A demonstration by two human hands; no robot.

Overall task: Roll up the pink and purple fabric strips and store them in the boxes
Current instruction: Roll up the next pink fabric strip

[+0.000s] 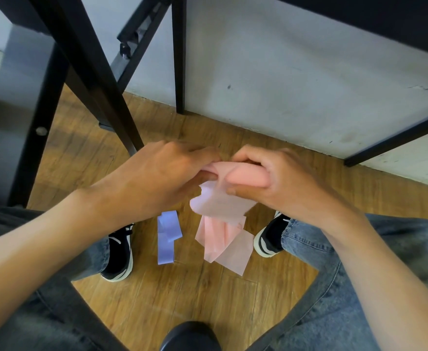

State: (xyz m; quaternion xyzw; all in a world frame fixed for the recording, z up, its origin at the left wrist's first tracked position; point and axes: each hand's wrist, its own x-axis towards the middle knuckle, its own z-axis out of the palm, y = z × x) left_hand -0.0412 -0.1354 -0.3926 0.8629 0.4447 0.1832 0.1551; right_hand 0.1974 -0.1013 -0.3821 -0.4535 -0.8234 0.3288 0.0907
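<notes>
Hands, left [157, 178] and right [278, 181], pinch pink strip [223, 224]; purple strip [167, 236] on floor [182, 295].

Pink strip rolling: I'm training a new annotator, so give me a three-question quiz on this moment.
1. True or false: the purple strip lies on the floor, touched by neither hand.
2. Which hand grips the rolled end of the pink strip? A) left hand B) right hand
3. Fill in: the pink strip's loose tail hangs down between the two ____.

Key: 1 true; 2 B; 3 shoes
</notes>
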